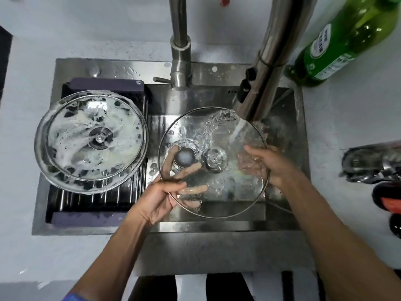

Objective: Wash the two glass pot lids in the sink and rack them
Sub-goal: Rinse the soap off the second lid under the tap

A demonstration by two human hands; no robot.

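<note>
A clear glass pot lid with a metal rim is held flat over the steel sink, under water running from the tall faucet. My left hand grips its near-left rim, thumb on top and fingers spread beneath the glass. My right hand holds the right rim, with fingers over the edge. The second glass lid, covered in soap foam, lies knob up on the dark drying rack across the sink's left side.
A second steel tap stands behind the sink at centre. A green bottle leans on the counter at the back right. Shiny metal items and dark red-labelled containers sit at the right edge. The sink drain shows through the held lid.
</note>
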